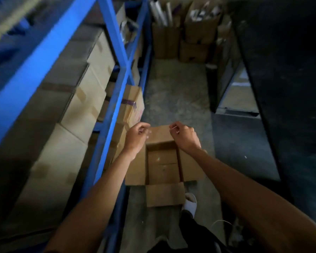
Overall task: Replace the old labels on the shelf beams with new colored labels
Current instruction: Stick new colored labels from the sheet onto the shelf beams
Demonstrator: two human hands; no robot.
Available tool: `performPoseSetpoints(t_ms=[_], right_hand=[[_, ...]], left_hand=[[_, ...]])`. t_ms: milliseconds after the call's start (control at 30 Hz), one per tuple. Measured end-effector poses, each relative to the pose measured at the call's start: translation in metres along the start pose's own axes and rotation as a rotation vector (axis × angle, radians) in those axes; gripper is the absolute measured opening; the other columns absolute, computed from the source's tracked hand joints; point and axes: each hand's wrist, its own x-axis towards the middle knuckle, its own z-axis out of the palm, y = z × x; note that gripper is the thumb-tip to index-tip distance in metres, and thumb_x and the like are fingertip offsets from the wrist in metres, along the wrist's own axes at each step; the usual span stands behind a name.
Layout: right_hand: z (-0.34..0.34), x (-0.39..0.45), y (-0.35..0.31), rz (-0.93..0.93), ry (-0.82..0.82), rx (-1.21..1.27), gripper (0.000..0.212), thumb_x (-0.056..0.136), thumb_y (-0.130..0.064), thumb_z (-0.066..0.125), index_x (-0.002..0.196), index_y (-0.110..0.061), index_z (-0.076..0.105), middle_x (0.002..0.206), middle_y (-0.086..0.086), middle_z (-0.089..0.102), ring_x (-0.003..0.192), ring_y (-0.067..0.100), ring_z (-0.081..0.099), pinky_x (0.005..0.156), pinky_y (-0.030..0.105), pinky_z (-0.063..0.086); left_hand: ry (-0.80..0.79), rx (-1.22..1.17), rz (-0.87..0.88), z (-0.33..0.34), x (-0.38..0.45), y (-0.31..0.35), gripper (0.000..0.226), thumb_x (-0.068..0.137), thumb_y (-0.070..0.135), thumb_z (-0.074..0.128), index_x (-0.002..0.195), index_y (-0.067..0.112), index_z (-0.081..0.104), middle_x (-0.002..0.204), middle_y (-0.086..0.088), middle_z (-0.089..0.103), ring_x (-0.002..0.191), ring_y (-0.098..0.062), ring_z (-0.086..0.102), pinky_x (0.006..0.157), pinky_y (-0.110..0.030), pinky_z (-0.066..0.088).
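Blue beams (106,125) of the shelf run up the left of the frame, from lower centre to the top; I can make out no label on them, the view is too blurred there. My left hand (136,136) is at centre frame, just right of the nearest upright, fingers curled narrow with a small pale scrap pinched at the tips; what the scrap is I cannot tell. My right hand (183,136) is level with it, a little apart, fingers also curled in, pinching a thin whitish sliver. Both hands hang above an open box (162,167) on the floor (175,92), its flaps spread flat; its inside looks nearly bare, with a few tiny specks on the bottom. Below it, at lower centre, I see a foot in a white slipper (190,203). Closed cartons (84,106) fill the shelf levels on the left. At the top centre, tall cartons (199,26) stuffed with rolls and papers stand at the end of the aisle. Dark shelving (281,88) takes up the right.
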Motion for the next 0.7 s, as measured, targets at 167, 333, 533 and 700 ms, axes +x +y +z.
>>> performPoseSetpoints(t_ms=[167,333,533,700], right_hand=[[-0.051,-0.075,0.018,0.053,0.186,0.021,0.021,0.094,-0.04,0.05,0.111,-0.033,0.061,0.107,0.002,0.071,0.097,0.026,0.066,0.084,0.044,0.056],[-0.084,-0.17,0.053,0.178,0.389,0.118,0.014,0.093,-0.038,0.055,0.103,-0.032,0.064,0.099,-0.005,0.071,0.09,0.017,0.067,0.079,0.037,0.056],[-0.118,-0.288,0.124,0.373,0.609,0.149,0.015,0.093,-0.032,0.056,0.103,-0.028,0.066,0.102,-0.001,0.073,0.093,0.021,0.068,0.083,0.037,0.054],[-0.135,-0.394,0.196,0.562,0.778,0.2,0.009,0.091,-0.034,0.059,0.097,-0.037,0.065,0.089,-0.006,0.069,0.086,0.016,0.065,0.075,0.03,0.05]], left_hand=[[-0.207,0.173,0.204,0.027,-0.043,0.035,0.018,0.098,0.008,0.057,0.102,0.023,0.066,0.088,0.002,0.071,0.073,-0.006,0.063,0.063,-0.008,0.047],[-0.422,0.201,0.311,0.074,-0.102,0.061,0.021,0.097,0.011,0.058,0.092,0.03,0.067,0.097,-0.009,0.074,0.083,-0.019,0.065,0.084,-0.038,0.055],[-0.723,0.297,0.406,0.164,-0.188,0.078,0.015,0.096,0.02,0.06,0.101,0.031,0.069,0.102,0.001,0.073,0.094,-0.016,0.066,0.079,-0.024,0.051],[-0.953,0.403,0.498,0.249,-0.276,0.084,0.026,0.099,0.017,0.057,0.123,0.015,0.065,0.109,-0.001,0.067,0.101,-0.013,0.061,0.085,-0.021,0.047]])
